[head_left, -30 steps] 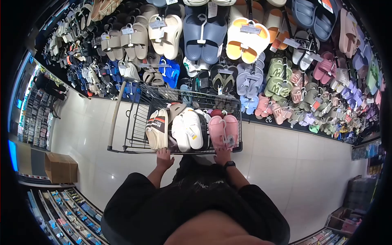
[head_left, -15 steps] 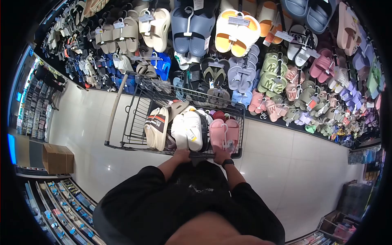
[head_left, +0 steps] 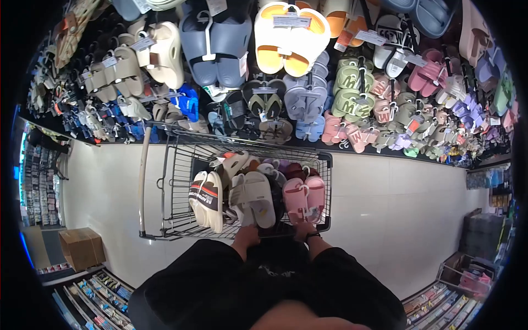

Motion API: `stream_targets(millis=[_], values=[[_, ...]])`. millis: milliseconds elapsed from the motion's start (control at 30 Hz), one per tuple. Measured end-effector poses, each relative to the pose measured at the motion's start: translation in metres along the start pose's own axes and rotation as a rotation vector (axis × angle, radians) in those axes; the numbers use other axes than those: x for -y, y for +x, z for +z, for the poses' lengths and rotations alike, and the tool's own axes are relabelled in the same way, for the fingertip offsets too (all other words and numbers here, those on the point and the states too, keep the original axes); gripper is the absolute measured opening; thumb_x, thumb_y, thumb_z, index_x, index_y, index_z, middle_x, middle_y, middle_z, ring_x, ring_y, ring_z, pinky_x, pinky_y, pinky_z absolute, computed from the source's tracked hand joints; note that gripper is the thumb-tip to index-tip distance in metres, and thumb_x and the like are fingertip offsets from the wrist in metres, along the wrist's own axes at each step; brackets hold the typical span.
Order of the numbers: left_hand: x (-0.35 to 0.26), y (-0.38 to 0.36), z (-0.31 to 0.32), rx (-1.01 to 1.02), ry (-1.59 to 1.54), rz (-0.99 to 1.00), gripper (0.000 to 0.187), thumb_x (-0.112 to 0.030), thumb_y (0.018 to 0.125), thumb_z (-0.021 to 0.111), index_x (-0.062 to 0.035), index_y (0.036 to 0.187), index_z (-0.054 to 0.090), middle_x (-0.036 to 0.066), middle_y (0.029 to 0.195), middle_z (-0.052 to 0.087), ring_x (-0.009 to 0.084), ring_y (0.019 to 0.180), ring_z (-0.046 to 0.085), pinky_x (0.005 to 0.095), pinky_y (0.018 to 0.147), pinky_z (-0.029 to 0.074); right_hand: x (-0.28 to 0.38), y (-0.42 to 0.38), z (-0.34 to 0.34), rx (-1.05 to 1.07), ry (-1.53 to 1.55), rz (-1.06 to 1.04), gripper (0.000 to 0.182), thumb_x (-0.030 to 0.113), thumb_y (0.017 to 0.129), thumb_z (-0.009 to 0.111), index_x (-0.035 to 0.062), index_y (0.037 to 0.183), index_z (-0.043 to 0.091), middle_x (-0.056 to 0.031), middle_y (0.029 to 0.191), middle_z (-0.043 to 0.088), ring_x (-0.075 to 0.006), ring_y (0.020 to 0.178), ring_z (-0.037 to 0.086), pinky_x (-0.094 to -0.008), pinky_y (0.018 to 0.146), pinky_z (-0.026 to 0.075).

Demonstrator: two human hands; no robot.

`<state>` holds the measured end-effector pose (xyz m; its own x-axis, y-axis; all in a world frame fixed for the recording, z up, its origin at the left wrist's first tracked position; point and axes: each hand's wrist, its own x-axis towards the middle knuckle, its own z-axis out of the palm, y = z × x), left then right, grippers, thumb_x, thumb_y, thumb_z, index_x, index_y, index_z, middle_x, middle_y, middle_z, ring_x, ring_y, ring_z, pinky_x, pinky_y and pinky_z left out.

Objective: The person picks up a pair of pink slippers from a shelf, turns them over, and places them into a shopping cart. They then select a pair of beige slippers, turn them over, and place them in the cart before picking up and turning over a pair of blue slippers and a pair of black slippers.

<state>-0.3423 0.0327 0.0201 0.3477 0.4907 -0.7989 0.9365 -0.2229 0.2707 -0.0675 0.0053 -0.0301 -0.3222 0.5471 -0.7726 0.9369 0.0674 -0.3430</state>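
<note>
A black wire shopping cart (head_left: 179, 220) stands sideways before me, with several pairs of slide sandals in it. My left hand (head_left: 247, 236) is closed on the cart's near rim, just below a pair of white slides (head_left: 256, 198). Further right along the same rim, my right hand (head_left: 303, 230) is closed too, close under a pair of pink slides (head_left: 297, 199) on a hanger. The fingertips of both hands are partly hidden. Cream slides with a dark striped strap (head_left: 208, 201) lean at the cart's left end. Behind them lie beige clogs (head_left: 235, 161) and dark red slides (head_left: 293, 171).
A display wall of hanging sandals rises behind the cart, with large dark blue slides (head_left: 214, 49) and lit yellow-white slides (head_left: 291, 36). A cardboard box (head_left: 82, 248) sits on the floor at left. Shelves of small packaged goods (head_left: 99, 300) stand near me.
The view has tilted and shifted, so the cart and my hands appear lower. The white slides look greyer, out of the bright light. Both hands stay at the cart's near rim.
</note>
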Motion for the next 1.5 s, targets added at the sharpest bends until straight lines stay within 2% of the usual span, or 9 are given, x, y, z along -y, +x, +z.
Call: stream_targets(millis=[233, 467, 533, 800, 1100, 1200, 1400, 1433, 1500], values=[[-0.012, 0.01, -0.008, 0.094, -0.065, -0.087, 0.041, -0.034, 0.073, 0.066, -0.0048, 0.102, 0.069, 0.018, 0.112, 0.063, 0.0336, 0.106, 0.061, 0.0438, 0.09, 0.052, -0.011, -0.001, 0.007, -0.022, 0.106, 0.094, 0.038, 0.025, 0.07, 0.059, 0.0071, 0.104, 0.066, -0.0192, 0.095, 0.069, -0.0344, 0.094, 0.067, -0.0443, 0.082, 0.054], [-0.017, 0.027, 0.012, 0.111, -0.032, -0.066, 0.047, -0.037, 0.072, 0.066, -0.005, 0.107, 0.067, 0.017, 0.114, 0.062, 0.0323, 0.111, 0.059, 0.0447, 0.089, 0.052, -0.025, -0.008, 0.015, -0.069, 0.103, 0.041, 0.047, 0.028, 0.071, 0.06, 0.0066, 0.112, 0.061, -0.0212, 0.124, 0.054, -0.0369, 0.097, 0.065, -0.0458, 0.086, 0.053], [-0.02, 0.03, 0.024, 0.049, -0.026, -0.027, 0.048, -0.039, 0.072, 0.067, -0.0034, 0.104, 0.066, 0.019, 0.108, 0.063, 0.0348, 0.103, 0.062, 0.045, 0.086, 0.053, -0.034, -0.006, 0.02, -0.089, 0.089, 0.043, 0.047, 0.029, 0.07, 0.061, 0.0065, 0.112, 0.062, -0.0212, 0.129, 0.049, -0.0374, 0.097, 0.065, -0.0467, 0.086, 0.053], [-0.067, 0.041, 0.029, 0.025, 0.003, -0.047, 0.047, -0.036, 0.071, 0.065, -0.0047, 0.105, 0.066, 0.018, 0.11, 0.063, 0.0316, 0.108, 0.06, 0.0444, 0.085, 0.053, -0.076, -0.02, 0.023, -0.041, 0.06, 0.037, 0.049, 0.03, 0.069, 0.063, 0.0049, 0.112, 0.062, -0.0206, 0.124, 0.054, -0.0358, 0.099, 0.065, -0.0455, 0.085, 0.053], [-0.133, 0.055, 0.055, -0.016, 0.071, -0.016, 0.049, -0.04, 0.073, 0.064, -0.0015, 0.104, 0.065, 0.018, 0.107, 0.065, 0.0317, 0.105, 0.062, 0.0433, 0.086, 0.052, -0.137, -0.053, 0.034, -0.162, 0.063, 0.029, 0.049, 0.03, 0.07, 0.064, 0.005, 0.113, 0.061, -0.0169, 0.12, 0.057, -0.0349, 0.098, 0.065, -0.0452, 0.084, 0.053], [-0.162, 0.049, 0.049, 0.028, 0.042, -0.046, 0.043, -0.034, 0.074, 0.061, -0.0017, 0.102, 0.067, 0.019, 0.108, 0.065, 0.0312, 0.106, 0.062, 0.0422, 0.087, 0.052, -0.154, -0.074, 0.034, -0.204, 0.094, 0.028, 0.048, 0.029, 0.07, 0.063, 0.0047, 0.112, 0.061, -0.0167, 0.12, 0.058, -0.0344, 0.099, 0.064, -0.045, 0.085, 0.053], [-0.187, 0.064, 0.054, 0.022, 0.122, -0.062, 0.041, -0.032, 0.074, 0.06, -0.0022, 0.102, 0.067, 0.017, 0.101, 0.068, 0.032, 0.099, 0.066, 0.0427, 0.085, 0.053, -0.173, -0.088, 0.024, -0.223, 0.189, 0.101, 0.047, 0.027, 0.069, 0.063, 0.0036, 0.11, 0.061, -0.0168, 0.113, 0.062, -0.0337, 0.102, 0.063, -0.0436, 0.086, 0.052], [-0.191, 0.063, 0.057, -0.089, 0.144, -0.058, 0.034, -0.031, 0.074, 0.061, -0.0047, 0.092, 0.072, 0.015, 0.095, 0.071, 0.0286, 0.092, 0.069, 0.0402, 0.081, 0.055, -0.172, -0.095, 0.018, -0.238, 0.191, 0.106, 0.047, 0.027, 0.069, 0.063, 0.0034, 0.11, 0.061, -0.0168, 0.112, 0.062, -0.0335, 0.103, 0.062, -0.0432, 0.087, 0.052], [-0.197, 0.062, 0.05, -0.013, 0.139, -0.082, 0.036, -0.03, 0.074, 0.062, -0.0042, 0.097, 0.069, 0.016, 0.1, 0.069, 0.0306, 0.095, 0.067, 0.0417, 0.083, 0.054, -0.179, -0.093, 0.027, -0.309, 0.166, 0.066, 0.046, 0.026, 0.068, 0.063, 0.0033, 0.109, 0.062, -0.0169, 0.112, 0.062, -0.0327, 0.105, 0.061, -0.0433, 0.087, 0.052]])
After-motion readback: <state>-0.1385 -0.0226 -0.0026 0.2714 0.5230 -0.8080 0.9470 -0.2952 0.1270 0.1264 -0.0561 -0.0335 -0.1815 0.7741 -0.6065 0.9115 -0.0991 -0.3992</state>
